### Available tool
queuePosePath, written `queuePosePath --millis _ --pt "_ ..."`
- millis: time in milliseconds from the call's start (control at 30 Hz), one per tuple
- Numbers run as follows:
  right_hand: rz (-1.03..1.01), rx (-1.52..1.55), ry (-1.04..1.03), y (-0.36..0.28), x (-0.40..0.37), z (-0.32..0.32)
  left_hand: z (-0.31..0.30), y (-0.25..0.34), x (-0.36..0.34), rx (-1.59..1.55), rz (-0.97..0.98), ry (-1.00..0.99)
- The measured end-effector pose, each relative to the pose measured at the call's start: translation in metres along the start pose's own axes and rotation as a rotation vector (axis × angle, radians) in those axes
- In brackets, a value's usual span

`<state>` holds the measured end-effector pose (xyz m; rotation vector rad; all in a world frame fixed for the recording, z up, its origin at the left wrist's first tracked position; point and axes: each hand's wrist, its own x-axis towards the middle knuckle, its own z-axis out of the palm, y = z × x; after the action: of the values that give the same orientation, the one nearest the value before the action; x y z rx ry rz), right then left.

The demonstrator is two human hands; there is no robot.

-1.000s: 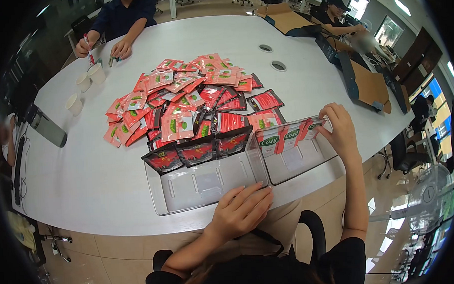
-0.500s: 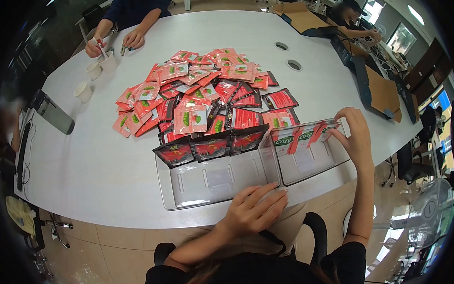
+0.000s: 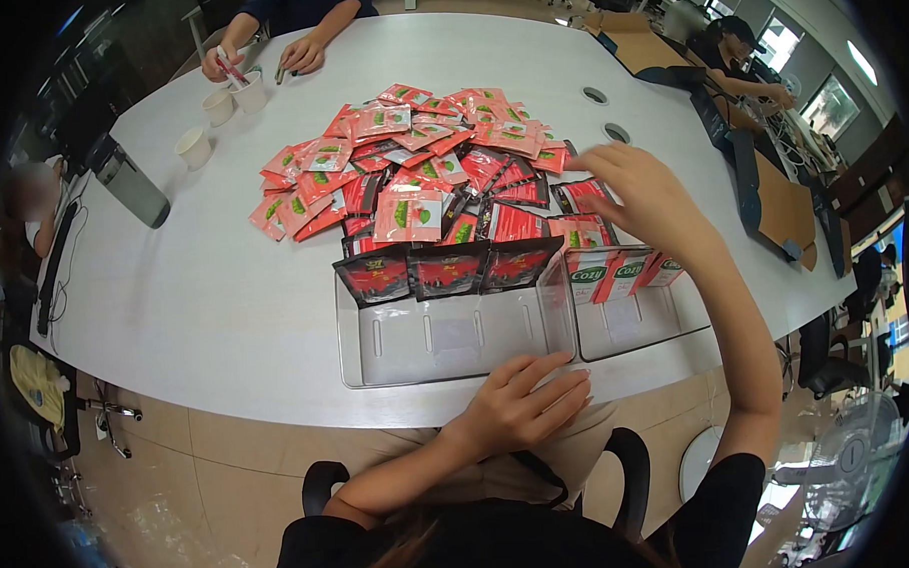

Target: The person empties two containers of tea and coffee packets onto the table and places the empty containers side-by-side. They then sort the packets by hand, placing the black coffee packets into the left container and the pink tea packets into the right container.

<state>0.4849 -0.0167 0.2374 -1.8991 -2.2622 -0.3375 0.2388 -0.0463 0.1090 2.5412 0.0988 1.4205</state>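
My left hand point(image 3: 529, 402) rests at the front edge of the clear containers with its fingers apart and nothing held. My right hand point(image 3: 637, 192) is raised over the right edge of the packet pile, fingers apart and empty, near a black-edged red packet point(image 3: 579, 194). The left clear container point(image 3: 457, 369) holds three black and red packets point(image 3: 448, 272) standing along its back wall. In the right clear container point(image 3: 637, 343), several red and white "Cozy" packets point(image 3: 627, 272) stand at the back. Behind both lies a heap of pink-red packets point(image 3: 407, 214).
A bottle point(image 3: 131, 182) stands at the left, near several paper cups point(image 3: 193, 148). Across the table a person's hands point(image 3: 301, 56) are at work. Open cardboard boxes point(image 3: 772, 198) line the right edge. Another person point(image 3: 732, 49) sits beyond them.
My right hand has left the packets in the right container and moved up and back to the pile's right side. The view has shifted slightly. My left hand stays by the containers.
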Motion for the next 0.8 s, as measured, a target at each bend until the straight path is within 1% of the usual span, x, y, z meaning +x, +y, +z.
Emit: queuePosePath --millis 67,133,233,333,433,467,567,800 --pt "-0.11 -0.007 -0.139 0.003 0.031 0.021 0.0 0.0 0.0 -0.003 0.001 0.0" --pt "-0.227 -0.06 -0.157 0.013 0.054 0.06 0.001 0.0 0.0 -0.006 0.009 -0.002" --pt "-0.132 -0.175 -0.427 -0.003 0.081 0.076 0.001 0.0 -0.002 -0.015 0.007 -0.001" --pt "-0.058 -0.156 -0.598 -0.009 0.099 0.079 0.002 0.0 -0.003 -0.014 0.009 0.007" --pt "-0.033 -0.161 -0.637 0.0 0.105 0.09 0.004 -0.001 -0.006 -0.018 0.016 0.012" --pt "-0.129 -0.208 -0.462 0.006 0.098 0.097 0.004 -0.001 -0.006 -0.024 0.016 0.012" --pt "-0.17 -0.266 -0.364 0.011 0.098 0.111 0.004 -0.001 -0.007 -0.041 0.018 0.019" --pt "-0.128 -0.24 -0.334 0.009 0.107 0.101 0.006 -0.002 -0.008 -0.066 0.02 0.039"
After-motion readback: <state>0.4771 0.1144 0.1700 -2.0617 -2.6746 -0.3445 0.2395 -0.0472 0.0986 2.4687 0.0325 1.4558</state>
